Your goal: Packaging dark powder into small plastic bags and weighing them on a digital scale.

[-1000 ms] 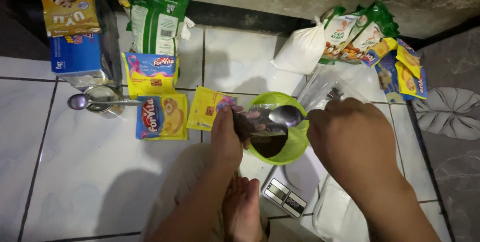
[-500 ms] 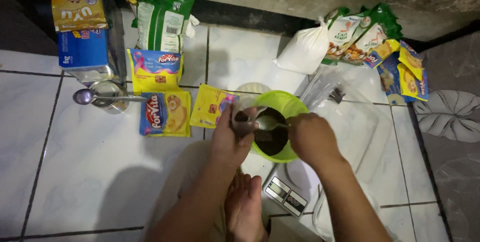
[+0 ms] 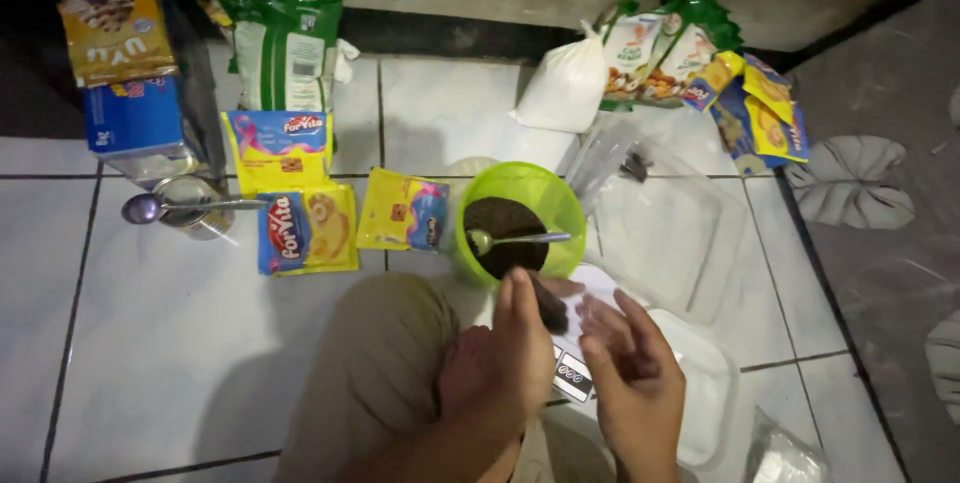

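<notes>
A lime green bowl [image 3: 560,201] on the white tile floor holds dark brown powder [image 3: 500,218]. A metal spoon [image 3: 515,239] rests in it, its handle across the right rim. Just in front of the bowl my left hand [image 3: 495,368] pinches a small dark sachet [image 3: 547,305] upright. My right hand [image 3: 635,383] is right beside it with its fingers apart and holds nothing. I cannot tell whether its fingertips touch the sachet. My knee in tan trousers [image 3: 375,373] is below the bowl.
Yellow and blue sachets [image 3: 305,228] lie left of the bowl, next to a metal cup with a spoon across it [image 3: 185,205]. Boxes [image 3: 125,73] and green bags [image 3: 285,48] stand at the back left. White and coloured packets [image 3: 690,63] are at the back right, with clear plastic containers [image 3: 670,233] on the right.
My right hand let go of the spoon, which now rests in the bowl. Both hands drew back from over the bowl toward me, the left still holding the sachet.
</notes>
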